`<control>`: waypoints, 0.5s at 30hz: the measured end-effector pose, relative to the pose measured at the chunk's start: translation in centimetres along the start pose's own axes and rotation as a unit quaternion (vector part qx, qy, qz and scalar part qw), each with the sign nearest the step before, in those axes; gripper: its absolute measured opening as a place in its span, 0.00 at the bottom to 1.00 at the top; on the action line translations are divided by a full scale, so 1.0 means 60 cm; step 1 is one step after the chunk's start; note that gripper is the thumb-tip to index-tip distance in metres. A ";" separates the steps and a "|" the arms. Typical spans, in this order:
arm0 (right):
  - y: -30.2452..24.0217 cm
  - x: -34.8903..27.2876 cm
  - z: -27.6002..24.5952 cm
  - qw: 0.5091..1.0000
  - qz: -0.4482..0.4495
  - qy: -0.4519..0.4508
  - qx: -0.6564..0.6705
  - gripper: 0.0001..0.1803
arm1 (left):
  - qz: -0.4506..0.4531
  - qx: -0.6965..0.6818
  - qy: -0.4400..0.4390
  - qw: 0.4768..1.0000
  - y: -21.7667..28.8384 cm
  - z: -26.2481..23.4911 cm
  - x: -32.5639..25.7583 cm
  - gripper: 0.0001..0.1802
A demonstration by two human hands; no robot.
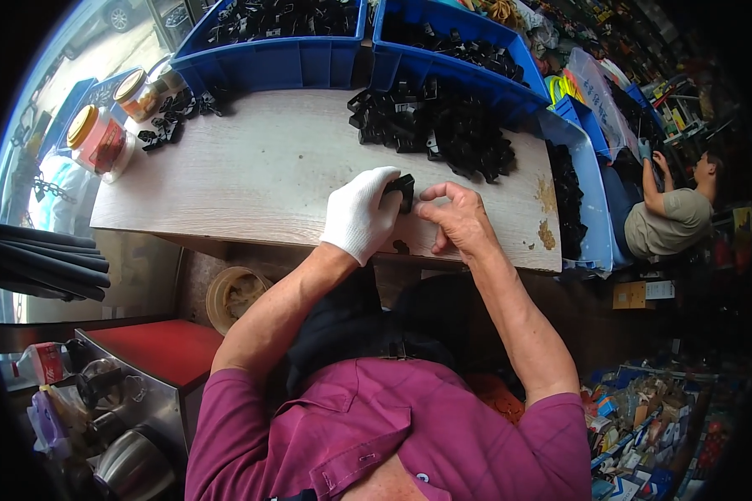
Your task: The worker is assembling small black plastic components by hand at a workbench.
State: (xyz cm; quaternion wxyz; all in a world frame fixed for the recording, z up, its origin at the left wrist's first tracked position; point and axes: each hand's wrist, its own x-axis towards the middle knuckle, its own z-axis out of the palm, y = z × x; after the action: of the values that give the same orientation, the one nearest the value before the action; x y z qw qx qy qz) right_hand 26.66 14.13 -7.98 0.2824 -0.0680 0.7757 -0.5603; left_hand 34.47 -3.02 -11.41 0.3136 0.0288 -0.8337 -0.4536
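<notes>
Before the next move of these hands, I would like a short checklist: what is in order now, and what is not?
1. Small, black, plastic-looking part gripped by the white-gloved left hand: ok.
2. Bare right hand near that part: ok, its fingertips are close beside it.
3. Small piece between the right fingertips: cannot tell; too small to see.
4. Both hands gloved: not ok, only the left is.
5. Large heap of black parts within the edges of the pale wood-grain table: ok.
</notes>
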 end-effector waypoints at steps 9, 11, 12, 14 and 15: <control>-0.033 0.014 0.011 0.994 -0.043 -0.063 -0.074 0.28 | 0.041 0.031 -0.037 0.998 0.002 -0.004 0.001 0.13; -0.028 0.019 0.012 0.994 -0.038 -0.061 -0.078 0.27 | 0.051 0.039 -0.040 0.997 -0.002 -0.001 0.001 0.13; -0.026 0.020 0.013 0.994 -0.032 -0.059 -0.083 0.26 | 0.060 0.047 -0.042 0.996 -0.004 0.001 0.001 0.12; -0.025 0.021 0.013 0.995 -0.028 -0.051 -0.086 0.25 | 0.071 0.059 -0.057 0.994 -0.008 0.001 0.003 0.12; -0.025 0.021 0.016 0.995 -0.027 -0.048 -0.087 0.24 | 0.081 0.076 -0.070 0.991 -0.009 -0.004 0.004 0.12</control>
State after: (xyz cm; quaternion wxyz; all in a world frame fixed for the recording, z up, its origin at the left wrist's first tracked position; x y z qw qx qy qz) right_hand 25.80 12.27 -7.27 0.2974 -0.1401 0.8050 -0.4938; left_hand 34.28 -3.60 -11.57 0.2868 -0.0470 -0.8855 -0.3627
